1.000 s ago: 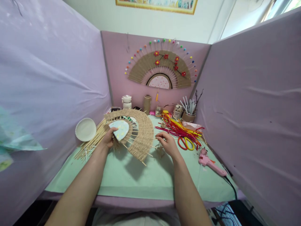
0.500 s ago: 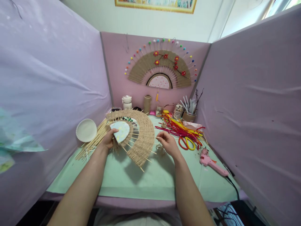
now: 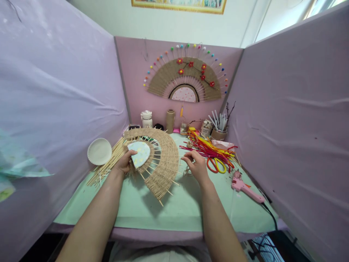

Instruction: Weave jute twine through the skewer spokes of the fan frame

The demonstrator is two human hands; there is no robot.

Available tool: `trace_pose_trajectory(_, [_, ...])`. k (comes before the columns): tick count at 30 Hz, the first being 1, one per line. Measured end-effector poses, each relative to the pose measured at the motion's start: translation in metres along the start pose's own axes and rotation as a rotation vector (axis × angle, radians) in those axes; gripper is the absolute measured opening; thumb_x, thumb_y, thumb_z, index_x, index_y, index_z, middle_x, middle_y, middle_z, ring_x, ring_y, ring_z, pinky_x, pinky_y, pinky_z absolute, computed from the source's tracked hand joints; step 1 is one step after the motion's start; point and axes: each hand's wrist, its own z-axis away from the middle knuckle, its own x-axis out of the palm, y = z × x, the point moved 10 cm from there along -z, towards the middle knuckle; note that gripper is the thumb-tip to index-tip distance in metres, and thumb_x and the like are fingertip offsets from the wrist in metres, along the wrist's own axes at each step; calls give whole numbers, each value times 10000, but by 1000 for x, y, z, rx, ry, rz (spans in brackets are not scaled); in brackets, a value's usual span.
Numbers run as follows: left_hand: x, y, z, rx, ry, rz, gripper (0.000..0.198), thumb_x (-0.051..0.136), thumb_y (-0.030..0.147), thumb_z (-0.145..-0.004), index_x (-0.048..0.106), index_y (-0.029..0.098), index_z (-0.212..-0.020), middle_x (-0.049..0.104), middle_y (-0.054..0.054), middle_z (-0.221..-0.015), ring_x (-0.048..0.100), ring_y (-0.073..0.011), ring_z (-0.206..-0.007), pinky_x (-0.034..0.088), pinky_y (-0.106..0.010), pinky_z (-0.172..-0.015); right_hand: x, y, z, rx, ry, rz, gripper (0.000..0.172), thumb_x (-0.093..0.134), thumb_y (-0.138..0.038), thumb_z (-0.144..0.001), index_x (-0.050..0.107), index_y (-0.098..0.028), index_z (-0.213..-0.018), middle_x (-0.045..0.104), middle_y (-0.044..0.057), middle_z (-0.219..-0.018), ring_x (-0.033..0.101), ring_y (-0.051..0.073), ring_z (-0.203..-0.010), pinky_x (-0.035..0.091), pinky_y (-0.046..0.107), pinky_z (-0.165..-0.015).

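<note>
A woven straw-coloured fan (image 3: 169, 154) with thin sticks poking out of its outer edge is held over the table, tilted. My left hand (image 3: 125, 161) grips it at its inner end, the thumb lying on the pale blue half-round piece (image 3: 140, 153). Close to the fan's right edge is my right hand (image 3: 195, 163), its thumb and fingertips pinched together near a stick end. Whatever lies between those fingertips is too small to make out. Loose twine (image 3: 187, 171) shows just below the right hand.
Bundled thin sticks (image 3: 114, 160) and a white round dish (image 3: 99, 151) lie left. Coloured pipe cleaners (image 3: 209, 149), red and yellow scissor handles (image 3: 220, 165) and a pink glue gun (image 3: 247, 188) are at right. Jars and a decorated fan (image 3: 188, 78) stand behind.
The fan has turned slightly, its lower end shifting left and down. My right hand has stayed almost in place beside the edge, its fingers a little more arched.
</note>
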Motion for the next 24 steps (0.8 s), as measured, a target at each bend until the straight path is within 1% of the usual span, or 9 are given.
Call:
trace_pose_trajectory(9, [-2,-4,3,-57,-12,-53,452,543,45,-667,631,11,-1108,732,-114,-645,684,-232,-507,573,-279,-474,4,1,-1,-49,-45,-47,132,555,-279,-881,609,-202,-788,606,35,-780,551,173,-741,430,298,-693])
trace_pose_trajectory(16, [-5,-2,1,-37,-17,-37,412,563,63,-650,637,36,-1054,737,-117,-678,692,-225,-529,587,-289,-515,-3,6,-1,8,9,-49,154,557,-307,-876,606,-201,-776,613,33,-761,546,168,-701,427,295,-668])
trace_pose_trajectory(18, [-5,-2,0,-32,-19,-28,427,572,66,-644,635,47,-1065,737,-109,-681,696,-224,-541,590,-289,-527,-4,6,-1,13,13,-59,153,560,-308,-872,602,-200,-772,610,34,-760,545,168,-702,426,293,-664])
trace_pose_trajectory(21, [-4,0,0,-10,-23,-4,475,576,67,-633,626,67,-1106,749,-105,-738,711,-225,-595,602,-299,-589,-4,4,-1,20,16,-65,157,560,-309,-869,594,-199,-763,596,31,-749,536,165,-693,425,290,-653])
trace_pose_trajectory(24, [-3,4,1,18,-13,19,521,582,72,-623,612,80,-1143,753,-91,-748,713,-220,-605,600,-283,-590,-10,5,-1,46,65,-58,166,555,-315,-866,582,-199,-750,575,24,-727,521,160,-670,424,286,-638])
